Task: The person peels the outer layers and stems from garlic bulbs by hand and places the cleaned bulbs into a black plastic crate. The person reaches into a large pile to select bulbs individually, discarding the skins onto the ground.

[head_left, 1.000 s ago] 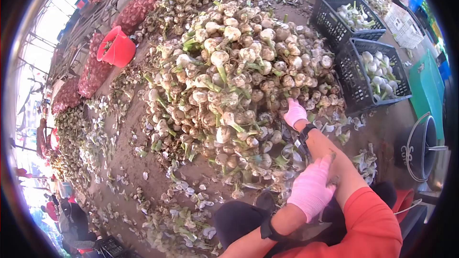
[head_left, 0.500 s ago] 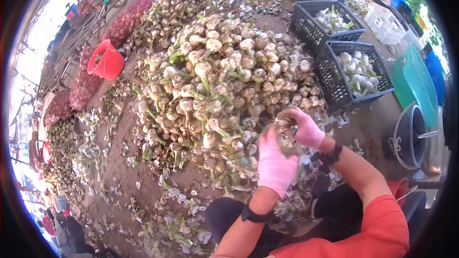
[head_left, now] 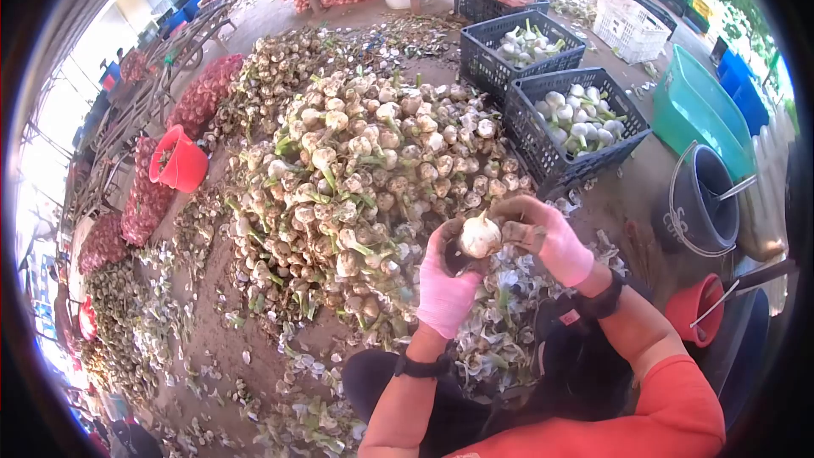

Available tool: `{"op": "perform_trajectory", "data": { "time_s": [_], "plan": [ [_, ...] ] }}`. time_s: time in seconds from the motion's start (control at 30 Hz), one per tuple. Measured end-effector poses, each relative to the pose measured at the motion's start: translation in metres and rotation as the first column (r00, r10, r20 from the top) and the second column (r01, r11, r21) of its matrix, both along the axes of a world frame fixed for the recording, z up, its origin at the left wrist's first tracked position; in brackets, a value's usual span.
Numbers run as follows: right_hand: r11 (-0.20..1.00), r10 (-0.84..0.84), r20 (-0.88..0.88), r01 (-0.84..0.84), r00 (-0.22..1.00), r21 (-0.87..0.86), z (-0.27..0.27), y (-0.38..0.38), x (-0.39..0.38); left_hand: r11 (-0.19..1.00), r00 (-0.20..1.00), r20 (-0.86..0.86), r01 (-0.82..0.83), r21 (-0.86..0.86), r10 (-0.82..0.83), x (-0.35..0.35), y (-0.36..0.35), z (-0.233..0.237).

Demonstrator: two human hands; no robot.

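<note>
A pale garlic bulb (head_left: 481,238) with a short pointed top sits between my two hands, above scattered peelings. My left hand (head_left: 448,282), wrapped in pink at the palm and wrist, curls its dirty fingers and thumb around the bulb's left side and underside. From the right, my right hand (head_left: 555,237), wrapped the same way, brings its bent fingers against the bulb's edge. Its fingertips are partly hidden. Just beyond the hands lies a large heap of soil-stained garlic bulbs (head_left: 365,174), several with green stem stubs.
Black crates (head_left: 585,165) of cleaner garlic bulbs stand right of the heap. A green tub (head_left: 691,106), a dark bucket (head_left: 708,199) and a red bucket (head_left: 695,309) line my right side. Another red bucket (head_left: 181,161) and filled red net sacks (head_left: 148,195) are at left. Peelings (head_left: 500,331) litter the ground.
The view has shifted, showing more of the far background. My hands, blurred and apart before, are now close together around a plainly visible garlic bulb.
</note>
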State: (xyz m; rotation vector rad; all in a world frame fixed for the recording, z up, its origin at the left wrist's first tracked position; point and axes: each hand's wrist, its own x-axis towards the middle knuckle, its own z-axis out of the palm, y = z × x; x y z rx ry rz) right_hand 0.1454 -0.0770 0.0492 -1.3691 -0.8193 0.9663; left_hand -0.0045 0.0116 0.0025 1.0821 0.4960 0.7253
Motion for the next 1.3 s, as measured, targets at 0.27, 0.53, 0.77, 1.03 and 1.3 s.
{"op": "perform_trajectory", "data": {
  "time_s": [0.27, 0.53, 0.77, 1.03, 1.3],
  "plan": [
    [0.996, -0.083, 0.402, 0.083, 0.912, 0.019, -0.018, -0.005, -0.006, 0.969, 0.99, -0.126, -0.031, 0.246, 0.064, 0.013, -0.02, -0.005],
    [0.998, -0.064, 0.7, 0.045, 0.712, 0.046, -0.017, -0.007, -0.001, 0.768, 0.925, -0.282, -0.018, 0.64, 0.256, 0.014, -0.021, 0.002],
    [0.989, 0.033, 0.708, -0.124, 0.706, 0.077, -0.014, -0.008, 0.014, 0.958, 0.973, -0.226, 0.029, 0.284, 0.038, 0.008, -0.014, -0.006],
    [0.991, 0.133, 0.357, -0.123, 0.925, -0.05, -0.011, -0.013, 0.019, 0.989, 0.984, -0.099, 0.143, -0.041, -0.146, 0.003, -0.005, -0.004],
    [1.0, 0.016, 0.526, -0.015, 0.85, -0.007, -0.009, -0.015, 0.007, 0.997, 0.995, -0.094, -0.019, 0.076, 0.027, 0.013, -0.012, -0.016]
  ]
}}
